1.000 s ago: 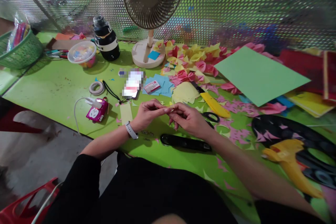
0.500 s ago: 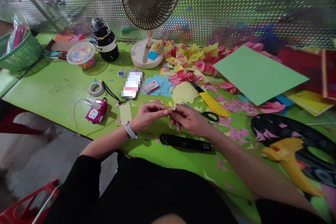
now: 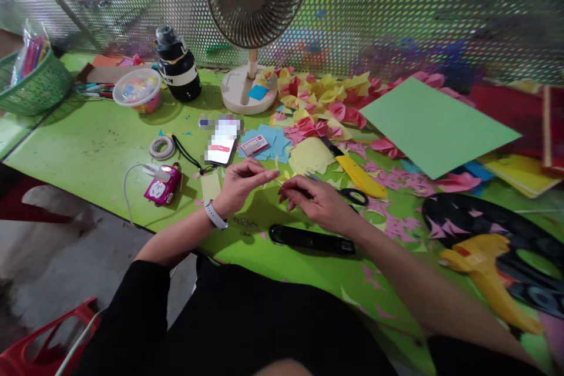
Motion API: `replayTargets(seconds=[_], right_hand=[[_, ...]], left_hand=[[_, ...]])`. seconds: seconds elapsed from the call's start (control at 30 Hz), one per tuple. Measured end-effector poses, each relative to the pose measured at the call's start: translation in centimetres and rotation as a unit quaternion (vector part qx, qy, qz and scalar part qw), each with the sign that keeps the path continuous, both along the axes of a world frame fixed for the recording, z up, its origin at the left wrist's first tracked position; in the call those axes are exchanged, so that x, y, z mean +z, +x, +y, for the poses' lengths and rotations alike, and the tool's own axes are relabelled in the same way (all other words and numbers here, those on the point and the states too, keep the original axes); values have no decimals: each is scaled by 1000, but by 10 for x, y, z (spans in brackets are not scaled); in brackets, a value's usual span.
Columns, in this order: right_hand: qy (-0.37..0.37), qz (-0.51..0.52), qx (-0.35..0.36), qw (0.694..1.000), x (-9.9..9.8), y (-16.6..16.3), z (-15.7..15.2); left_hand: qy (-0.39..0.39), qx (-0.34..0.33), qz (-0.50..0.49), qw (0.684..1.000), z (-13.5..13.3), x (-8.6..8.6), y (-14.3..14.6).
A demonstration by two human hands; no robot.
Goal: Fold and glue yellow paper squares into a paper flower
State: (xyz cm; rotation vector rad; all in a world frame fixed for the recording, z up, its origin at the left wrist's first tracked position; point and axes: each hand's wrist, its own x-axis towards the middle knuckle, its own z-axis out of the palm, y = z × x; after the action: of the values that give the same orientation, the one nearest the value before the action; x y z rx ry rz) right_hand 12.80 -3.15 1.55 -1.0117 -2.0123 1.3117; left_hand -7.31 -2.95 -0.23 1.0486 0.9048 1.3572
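Note:
My left hand (image 3: 242,187), with a pale watch band at the wrist, is held above the table with thumb and fingers pressed together; whether anything is in that pinch is hidden. To its right, my right hand (image 3: 315,201) has its fingers curled and pinches a small piece of yellow paper (image 3: 281,183) at the fingertips. A gap separates the two hands. Below the right hand lies a long black stapler (image 3: 311,239). Scissors (image 3: 355,196) and a yellow utility knife (image 3: 361,177) rest beside it. Beyond the hands is a pile of cut yellow paper (image 3: 311,156).
A phone (image 3: 224,141), blue paper squares (image 3: 277,142), a tape roll (image 3: 161,148) and a purple power adapter (image 3: 162,187) lie around. Behind stand a fan (image 3: 249,97), a bottle (image 3: 180,70) and folded paper flowers (image 3: 326,94). At right are a green sheet (image 3: 440,126) and glue gun (image 3: 487,273).
My hands have moved apart from where they met over the small yellow paper. The left fingers have lifted slightly up and left; the right hand stays about in place.

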Motion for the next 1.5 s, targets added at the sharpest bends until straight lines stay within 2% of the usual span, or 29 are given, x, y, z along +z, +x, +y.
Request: replayTargets(seconds=[0.1,0.27,0.5,0.63,0.8,0.9,0.97,1.03,1.1,1.17,1.27,1.5], right_hand=[[4,-13,-32,999,2,9,7],[14,25,-93,995,2,20,11],[150,-12,2,989,14,14,4],[153,0,51,987,21,11,1],[179,-2,103,979,21,11,0],[142,7,106,984,20,10,-1],[81,24,64,994,16,9,-2],[-5,58,-22,998,9,7,-1],[-85,109,-120,983,-1,5,1],[-135,158,-190,960,-10,2,3],[-162,201,-238,936,-17,-3,4],[-140,200,-276,930,-19,-10,4]], left_hand=[[-8,11,-23,1000,7,5,-7],[-61,-100,1,993,6,10,-9],[-97,-257,61,960,3,20,-10],[-102,-292,98,946,5,23,-11],[-138,-322,111,930,6,20,-13],[-159,-332,102,924,7,17,-14],[-166,-305,90,933,8,15,-14],[-169,-233,77,955,8,15,-13],[-165,-170,69,969,6,14,-10],[-155,-175,64,970,2,13,-5],[-144,-241,54,958,-5,11,4],[-109,-201,114,967,-11,5,8]])
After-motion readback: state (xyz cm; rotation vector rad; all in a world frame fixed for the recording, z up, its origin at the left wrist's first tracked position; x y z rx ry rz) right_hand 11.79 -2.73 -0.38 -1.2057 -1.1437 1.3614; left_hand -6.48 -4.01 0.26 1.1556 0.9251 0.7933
